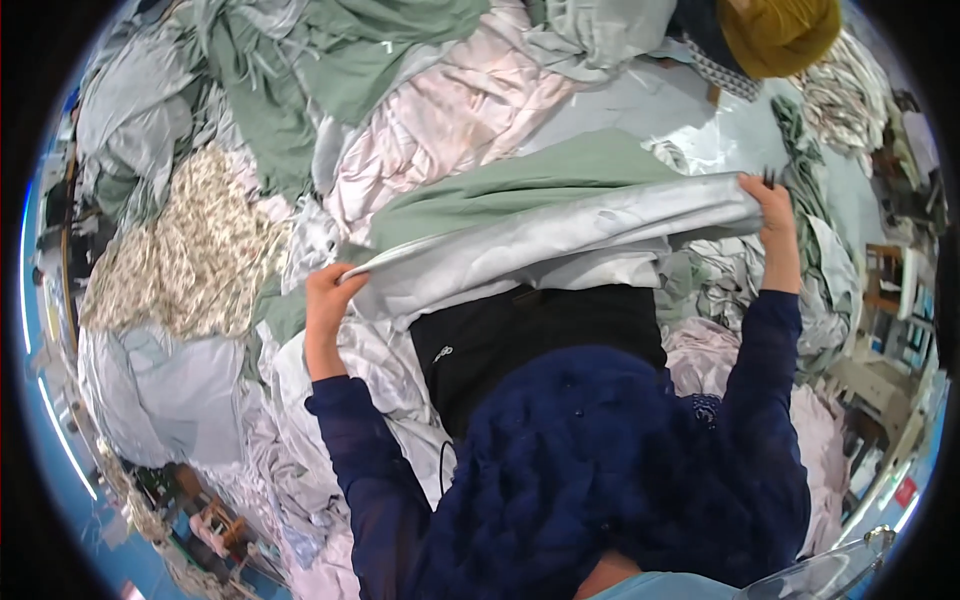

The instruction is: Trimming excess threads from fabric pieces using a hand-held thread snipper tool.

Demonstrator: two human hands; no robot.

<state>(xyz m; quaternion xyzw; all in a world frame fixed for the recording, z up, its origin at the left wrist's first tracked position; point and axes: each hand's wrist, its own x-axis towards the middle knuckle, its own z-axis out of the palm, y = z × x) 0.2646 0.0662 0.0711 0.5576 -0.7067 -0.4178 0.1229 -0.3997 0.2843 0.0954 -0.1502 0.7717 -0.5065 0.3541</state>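
A sheet of cloth, sage green on one face and pale grey-white on the other, is stretched sideways in front of my body. My left hand is closed on its left end, thumb and fingers pinching the edge. At the far right end, my right hand grips the same edge. A small dark pointed thing sticks up by the right fingers; its kind is too small to tell. Between the hands the pale face hangs in a folded band, with the green part spread beyond it.
Heaps of cloth surround me: a leaf-patterned pile at left, pink cloth ahead, and green cloth at the far left. A mustard-yellow bundle lies far right. A pale table surface shows between heaps. A brown wooden stool stands at right.
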